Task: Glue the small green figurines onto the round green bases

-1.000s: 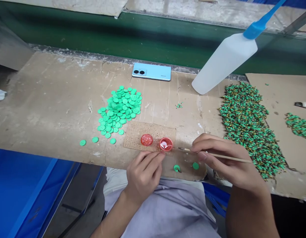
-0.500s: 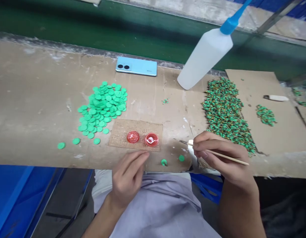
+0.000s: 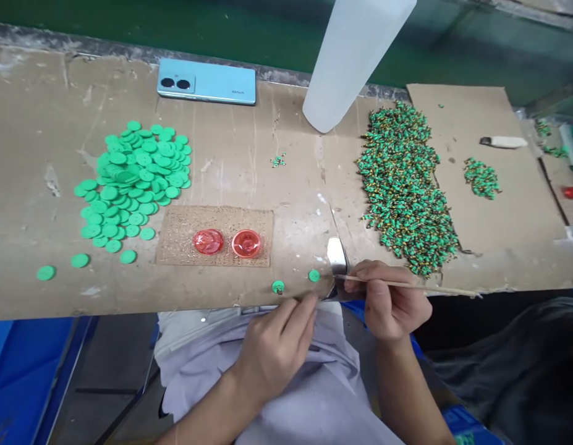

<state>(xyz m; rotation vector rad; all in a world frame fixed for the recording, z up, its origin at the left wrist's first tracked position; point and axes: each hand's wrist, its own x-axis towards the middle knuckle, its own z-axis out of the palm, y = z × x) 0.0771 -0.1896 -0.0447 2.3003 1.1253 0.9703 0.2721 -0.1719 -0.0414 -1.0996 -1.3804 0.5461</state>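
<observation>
My right hand [image 3: 395, 303] grips a thin wooden-handled paintbrush [image 3: 409, 285]. The brush tip points left, close beside a green disc [image 3: 314, 275] at the table's front edge. Left of that lies another green disc [image 3: 277, 287] with a tiny dark piece on it. My left hand [image 3: 281, 346] is just below these discs, fingers pressed together; anything between the fingertips is hidden. On a brown board [image 3: 175, 250] stand two small red cups, a left red cup [image 3: 208, 241] and a right red cup [image 3: 246, 243] with a shiny, wet-looking inside.
A heap of green discs [image 3: 138, 167] lies on the left, below a light blue phone [image 3: 212, 83]. A white bottle [image 3: 351, 62] stands at the back. Many small green-and-gold pieces [image 3: 407, 185] cover the right, beside a cardboard sheet [image 3: 513, 216]. A shiny flat piece [image 3: 336, 254] is near the brush.
My view has shifted closer to the table. My left hand has moved right, from below the cups to the two discs. My right hand has brought the brush tip down beside a disc.
</observation>
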